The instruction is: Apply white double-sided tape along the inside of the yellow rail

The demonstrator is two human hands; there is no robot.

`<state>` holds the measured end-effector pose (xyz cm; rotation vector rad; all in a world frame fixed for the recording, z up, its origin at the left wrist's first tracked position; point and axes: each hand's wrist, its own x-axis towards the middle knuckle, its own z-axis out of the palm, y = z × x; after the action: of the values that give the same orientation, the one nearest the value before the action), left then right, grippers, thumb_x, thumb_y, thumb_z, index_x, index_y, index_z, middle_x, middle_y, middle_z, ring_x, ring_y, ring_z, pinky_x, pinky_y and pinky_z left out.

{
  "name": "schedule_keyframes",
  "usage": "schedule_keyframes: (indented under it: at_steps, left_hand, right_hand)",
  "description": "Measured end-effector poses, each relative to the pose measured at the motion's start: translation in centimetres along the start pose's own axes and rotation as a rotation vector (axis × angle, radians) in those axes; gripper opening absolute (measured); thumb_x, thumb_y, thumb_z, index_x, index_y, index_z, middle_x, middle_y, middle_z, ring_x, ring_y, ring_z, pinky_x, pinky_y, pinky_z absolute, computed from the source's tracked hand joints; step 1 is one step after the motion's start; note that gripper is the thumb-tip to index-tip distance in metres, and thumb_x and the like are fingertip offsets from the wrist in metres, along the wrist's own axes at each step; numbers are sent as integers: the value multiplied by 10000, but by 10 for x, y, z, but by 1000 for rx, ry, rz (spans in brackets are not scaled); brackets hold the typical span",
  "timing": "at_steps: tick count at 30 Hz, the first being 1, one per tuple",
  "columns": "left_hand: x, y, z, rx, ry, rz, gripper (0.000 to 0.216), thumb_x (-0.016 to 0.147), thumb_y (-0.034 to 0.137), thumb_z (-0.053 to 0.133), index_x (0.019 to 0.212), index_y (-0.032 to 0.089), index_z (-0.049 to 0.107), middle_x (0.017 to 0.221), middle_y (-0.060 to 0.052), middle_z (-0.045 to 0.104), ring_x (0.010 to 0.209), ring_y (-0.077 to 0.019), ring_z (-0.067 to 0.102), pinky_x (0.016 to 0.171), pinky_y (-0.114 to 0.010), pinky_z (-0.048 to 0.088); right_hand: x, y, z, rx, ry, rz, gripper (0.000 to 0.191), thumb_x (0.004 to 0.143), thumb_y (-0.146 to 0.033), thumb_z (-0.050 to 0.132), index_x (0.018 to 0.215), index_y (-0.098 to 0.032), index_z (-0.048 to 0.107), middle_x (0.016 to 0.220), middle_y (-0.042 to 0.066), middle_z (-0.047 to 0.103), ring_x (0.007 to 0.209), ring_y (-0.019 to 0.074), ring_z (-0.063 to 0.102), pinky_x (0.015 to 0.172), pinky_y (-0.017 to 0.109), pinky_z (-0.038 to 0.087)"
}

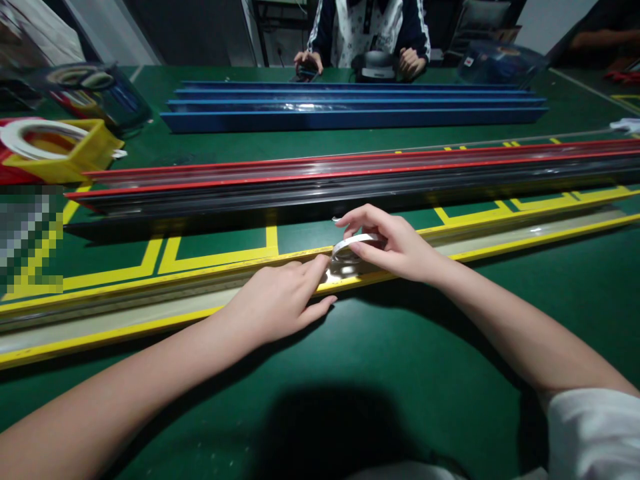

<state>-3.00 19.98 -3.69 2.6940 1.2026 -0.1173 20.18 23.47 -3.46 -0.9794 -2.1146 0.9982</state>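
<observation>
A long yellow-edged strip (150, 310) lies across the green table in front of me. My left hand (277, 300) rests on it with fingers stretched out, the fingertips pressing the strip beside a shiny patch. Just to the right, my right hand (387, 243) is closed around a small roll of white tape (353, 241), holding it against the strip. A short end of tape runs from the roll down to the strip between my two hands.
A stack of long red-and-black strips (350, 177) lies behind, and blue strips (350, 107) beyond that. A yellow bin with tape rolls (55, 150) stands at the far left. Another person's hands (360, 61) rest at the far edge. Yellow lines mark the green table (400, 373).
</observation>
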Motion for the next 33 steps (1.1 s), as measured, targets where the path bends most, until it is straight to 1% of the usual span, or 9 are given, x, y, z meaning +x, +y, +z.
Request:
schedule_keyframes:
  at_steps: [3, 6, 10, 13, 17, 22, 27, 30, 33]
  left_hand:
    - [0, 0, 0, 5, -9, -1, 431, 953, 527, 327, 1231, 207, 406, 1035, -99, 685, 941, -272, 680, 721, -356, 532]
    - [0, 0, 0, 16, -4, -2, 433, 951, 532, 328, 1226, 206, 407, 1021, -97, 686, 929, -270, 682, 708, -351, 530]
    - [1, 0, 0, 25, -1, 0, 425, 951, 530, 327, 1219, 211, 408, 1011, -91, 687, 915, -270, 683, 699, -354, 531]
    - [1, 0, 0, 32, 0, 5, 422, 949, 527, 337, 1223, 212, 403, 1010, -88, 688, 909, -272, 684, 683, -352, 530]
    - [0, 0, 1, 46, 11, 8, 434, 947, 530, 340, 1233, 208, 394, 1017, -89, 688, 903, -277, 684, 669, -356, 526]
    - [0, 0, 1, 48, 9, 16, 428, 949, 526, 337, 1225, 205, 396, 1009, -88, 686, 912, -273, 682, 685, -350, 523]
    - [1, 0, 1, 42, 13, 10, 424, 949, 527, 336, 1227, 211, 389, 1018, -85, 685, 914, -265, 681, 690, -341, 518]
    - [0, 0, 1, 39, 12, 8, 427, 949, 532, 333, 1225, 211, 389, 1024, -85, 685, 915, -266, 681, 684, -340, 517]
    - [0, 0, 0, 33, 7, 3, 425, 948, 532, 336, 1225, 215, 391, 1032, -85, 686, 917, -261, 681, 687, -332, 515]
  right_hand:
    - [1, 0, 1, 93, -7, 8, 396, 882, -324, 609, 1238, -180, 515, 1009, 64, 661, 858, 160, 644, 678, 229, 474]
    - [3, 1, 2, 131, 10, 31, 439, 861, -368, 641, 1234, -180, 505, 938, 49, 680, 842, 168, 654, 707, 249, 476]
    - [3, 1, 1, 85, 5, 56, 336, 862, -401, 633, 1099, -178, 552, 826, 17, 662, 740, 145, 630, 662, 242, 449]
    - [3, 1, 0, 34, 3, 38, 256, 875, -402, 612, 981, -172, 577, 813, 13, 639, 713, 129, 603, 639, 230, 428]
    - [4, 1, 0, 24, 18, 24, 244, 880, -396, 603, 969, -173, 561, 815, 10, 621, 697, 119, 582, 616, 222, 409]
    - [4, -1, 0, -54, 36, 17, 287, 840, -410, 653, 821, -182, 479, 661, -54, 473, 576, 70, 410, 528, 207, 296]
    - [3, -7, 0, -126, 61, 43, 388, 862, -431, 611, 660, -174, 402, 609, -60, 346, 573, 64, 313, 526, 226, 229]
    - [2, -7, -1, -99, 89, 58, 407, 842, -412, 635, 638, -176, 375, 603, -61, 332, 568, 63, 297, 526, 230, 220]
    - [2, -3, -2, -64, 113, 40, 336, 857, -388, 609, 673, -172, 430, 617, -52, 382, 577, 72, 323, 534, 229, 242]
